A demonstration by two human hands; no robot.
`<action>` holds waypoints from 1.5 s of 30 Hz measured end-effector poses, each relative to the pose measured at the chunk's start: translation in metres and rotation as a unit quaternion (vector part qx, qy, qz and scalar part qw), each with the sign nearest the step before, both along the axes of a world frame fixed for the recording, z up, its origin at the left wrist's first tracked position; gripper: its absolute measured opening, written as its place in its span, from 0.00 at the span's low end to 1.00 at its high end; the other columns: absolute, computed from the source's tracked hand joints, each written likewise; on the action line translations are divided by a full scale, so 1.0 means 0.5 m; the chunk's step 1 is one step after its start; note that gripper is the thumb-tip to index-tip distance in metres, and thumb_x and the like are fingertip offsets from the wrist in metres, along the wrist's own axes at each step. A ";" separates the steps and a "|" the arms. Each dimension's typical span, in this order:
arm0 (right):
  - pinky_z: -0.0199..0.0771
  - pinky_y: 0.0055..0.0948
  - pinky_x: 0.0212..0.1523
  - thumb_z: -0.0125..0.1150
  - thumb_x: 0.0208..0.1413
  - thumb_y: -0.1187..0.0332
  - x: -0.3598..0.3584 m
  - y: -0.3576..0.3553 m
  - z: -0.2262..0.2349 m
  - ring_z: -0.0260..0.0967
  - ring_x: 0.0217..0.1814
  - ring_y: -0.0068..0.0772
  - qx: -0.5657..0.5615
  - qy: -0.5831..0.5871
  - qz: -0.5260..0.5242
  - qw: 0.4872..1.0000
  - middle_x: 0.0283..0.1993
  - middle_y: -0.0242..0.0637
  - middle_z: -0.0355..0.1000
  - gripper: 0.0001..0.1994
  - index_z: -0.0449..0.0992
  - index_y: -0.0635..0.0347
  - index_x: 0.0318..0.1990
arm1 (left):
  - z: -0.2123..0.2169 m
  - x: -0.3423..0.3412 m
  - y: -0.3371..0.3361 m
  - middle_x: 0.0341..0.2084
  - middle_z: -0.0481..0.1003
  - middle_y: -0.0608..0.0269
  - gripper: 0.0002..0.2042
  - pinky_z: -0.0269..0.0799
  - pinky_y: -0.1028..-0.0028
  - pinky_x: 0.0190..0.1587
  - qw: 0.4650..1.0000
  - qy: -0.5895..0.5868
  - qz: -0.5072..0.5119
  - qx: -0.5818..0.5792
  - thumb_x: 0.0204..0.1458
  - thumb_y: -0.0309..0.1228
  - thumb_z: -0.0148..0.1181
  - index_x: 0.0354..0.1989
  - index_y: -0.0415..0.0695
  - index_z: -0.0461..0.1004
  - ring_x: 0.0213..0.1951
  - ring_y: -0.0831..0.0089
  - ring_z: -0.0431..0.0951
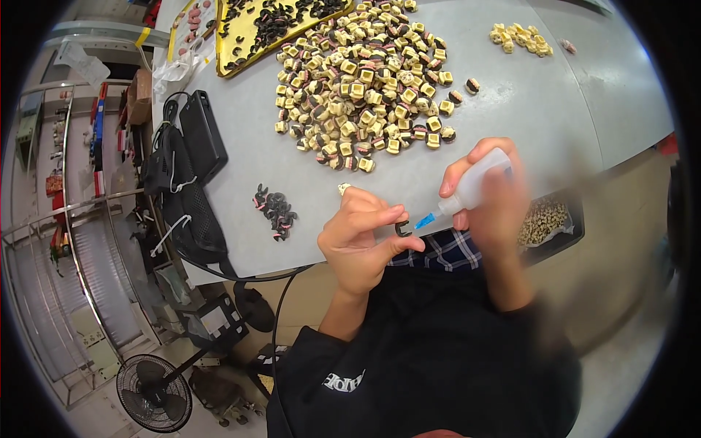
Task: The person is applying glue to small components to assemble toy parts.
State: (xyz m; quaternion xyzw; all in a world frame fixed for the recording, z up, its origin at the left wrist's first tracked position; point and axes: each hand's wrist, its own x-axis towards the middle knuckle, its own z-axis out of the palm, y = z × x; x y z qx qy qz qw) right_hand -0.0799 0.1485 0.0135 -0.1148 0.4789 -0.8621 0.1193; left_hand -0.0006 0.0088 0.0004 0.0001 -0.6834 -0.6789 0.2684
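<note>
Near the table's front edge, my left hand (pixel 358 237) pinches a small black C-shaped piece (pixel 402 228) between thumb and fingers. A cream piece (pixel 343 188) shows at the back of its curled fingers; whether they grip it, I cannot tell. My right hand (pixel 500 204) is wrapped round a whitish translucent squeeze bottle (pixel 478 179), tilted down to the left. Its blue nozzle tip (pixel 425 220) points at the black piece, very close to it; contact is not certain. Left of my left hand lies a small heap of black curved pieces (pixel 277 213), some with pink bits.
A large pile of cream-and-black pieces (pixel 365 87) covers the middle of the grey table (pixel 540 117). Behind it is a yellow tray (pixel 252 55) of black pieces. Cream pieces (pixel 522 39) lie far right. A black device (pixel 203 135) with cables stands left; a bin (pixel 577 219) sits below right.
</note>
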 end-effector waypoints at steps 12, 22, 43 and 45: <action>0.56 0.11 0.13 0.46 0.59 0.57 -0.002 0.002 0.005 0.58 0.13 0.14 0.013 0.007 -0.009 1.000 0.24 0.42 0.71 0.15 0.60 0.62 0.38 | 0.001 -0.001 0.001 0.23 0.72 0.67 0.20 0.64 0.77 0.31 1.000 0.003 -0.003 0.013 0.24 0.23 0.73 0.32 0.40 0.75 0.29 0.74 0.67; 0.56 0.11 0.13 0.45 0.59 0.57 -0.003 0.006 0.006 0.57 0.13 0.13 0.017 -0.007 -0.035 0.999 0.25 0.42 0.71 0.14 0.60 0.62 0.38 | 0.002 -0.002 0.000 0.24 0.73 0.65 0.21 0.64 0.77 0.31 1.000 0.000 -0.005 0.010 0.24 0.22 0.73 0.33 0.39 0.75 0.29 0.74 0.68; 0.55 0.11 0.13 0.45 0.59 0.57 0.001 0.003 0.008 0.57 0.13 0.13 0.042 0.007 -0.072 0.997 0.26 0.44 0.71 0.15 0.60 0.62 0.39 | 0.003 -0.002 0.003 0.26 0.73 0.63 0.22 0.67 0.77 0.33 0.999 -0.017 0.001 0.034 0.25 0.21 0.72 0.35 0.38 0.75 0.30 0.73 0.69; 0.58 0.12 0.16 0.45 0.59 0.56 -0.003 0.008 0.000 0.59 0.16 0.14 0.017 0.015 -0.079 0.997 0.27 0.45 0.71 0.16 0.60 0.62 0.40 | 0.002 -0.002 0.002 0.26 0.73 0.63 0.22 0.67 0.77 0.33 0.999 -0.017 0.001 0.037 0.25 0.21 0.72 0.35 0.38 0.75 0.30 0.73 0.69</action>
